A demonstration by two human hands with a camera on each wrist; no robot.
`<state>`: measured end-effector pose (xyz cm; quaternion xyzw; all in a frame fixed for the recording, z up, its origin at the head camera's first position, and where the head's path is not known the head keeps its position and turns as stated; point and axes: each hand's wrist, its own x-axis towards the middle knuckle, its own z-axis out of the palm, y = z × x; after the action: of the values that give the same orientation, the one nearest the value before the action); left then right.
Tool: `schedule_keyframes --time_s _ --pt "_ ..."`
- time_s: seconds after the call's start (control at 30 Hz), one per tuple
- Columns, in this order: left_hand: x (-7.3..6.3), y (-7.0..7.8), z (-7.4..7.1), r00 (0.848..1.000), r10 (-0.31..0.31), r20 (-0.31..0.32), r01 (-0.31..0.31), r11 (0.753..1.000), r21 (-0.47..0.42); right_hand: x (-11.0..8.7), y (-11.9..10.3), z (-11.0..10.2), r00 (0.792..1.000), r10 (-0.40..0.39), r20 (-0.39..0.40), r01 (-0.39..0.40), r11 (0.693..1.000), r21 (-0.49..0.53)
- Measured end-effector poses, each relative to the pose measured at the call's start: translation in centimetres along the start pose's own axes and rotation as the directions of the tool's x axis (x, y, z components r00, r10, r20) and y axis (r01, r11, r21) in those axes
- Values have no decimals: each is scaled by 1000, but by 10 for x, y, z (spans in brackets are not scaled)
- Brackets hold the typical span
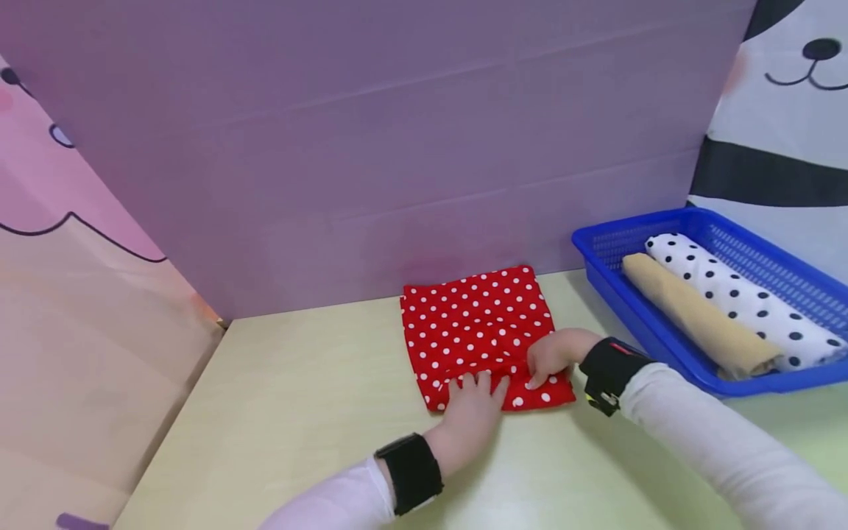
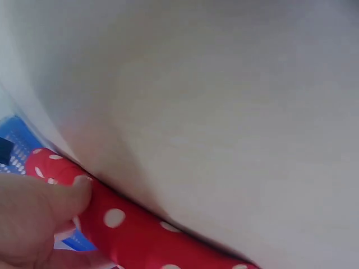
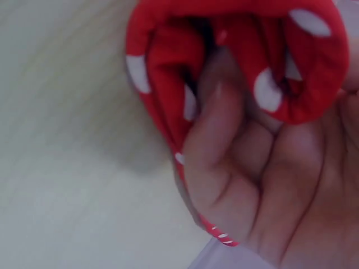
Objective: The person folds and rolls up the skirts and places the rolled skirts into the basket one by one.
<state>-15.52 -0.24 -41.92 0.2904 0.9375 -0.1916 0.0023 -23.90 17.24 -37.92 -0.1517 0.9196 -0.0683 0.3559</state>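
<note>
A red cloth with white dots [image 1: 470, 316] lies on the table, its far part flat and its near edge folded over into a thick roll. My left hand [image 1: 472, 416] grips the near edge around the middle; in the left wrist view its thumb [image 2: 78, 196] lies against the rolled cloth [image 2: 151, 238]. At the right end of the roll, my right hand [image 1: 553, 357] holds the cloth. The right wrist view shows the open spiral end of the roll [image 3: 168, 56], with curled fingers [image 3: 216, 145] tucked into its layers. Some fingertips are hidden by fabric.
To the right stands a blue plastic basket [image 1: 616, 309]. Inside it lie a tan cloth roll [image 1: 695, 313] and a white roll with black dots [image 1: 735, 291]. A purple panel [image 1: 397, 147] rises behind the pale tabletop [image 1: 278, 397], close to the cloth's far edge.
</note>
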Motion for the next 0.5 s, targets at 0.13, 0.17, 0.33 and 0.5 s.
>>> schedule_keyframes --time_s 0.13,0.17,0.33,0.5 --pt "2 -1 0 1000 -9 -12 10 999 47 -2 1 1 999 18 -38 -19 999 -41" --pt "3 -1 0 1000 -6 -16 6 999 47 -3 2 3 998 29 -58 -32 999 -41" --pt "9 -9 4 998 7 -59 -11 998 -64 -9 10 22 937 -63 -344 0 984 -178" --pt "16 -23 8 995 5 -103 -38 945 -326 -16 5 50 719 -325 -614 22 894 -447"
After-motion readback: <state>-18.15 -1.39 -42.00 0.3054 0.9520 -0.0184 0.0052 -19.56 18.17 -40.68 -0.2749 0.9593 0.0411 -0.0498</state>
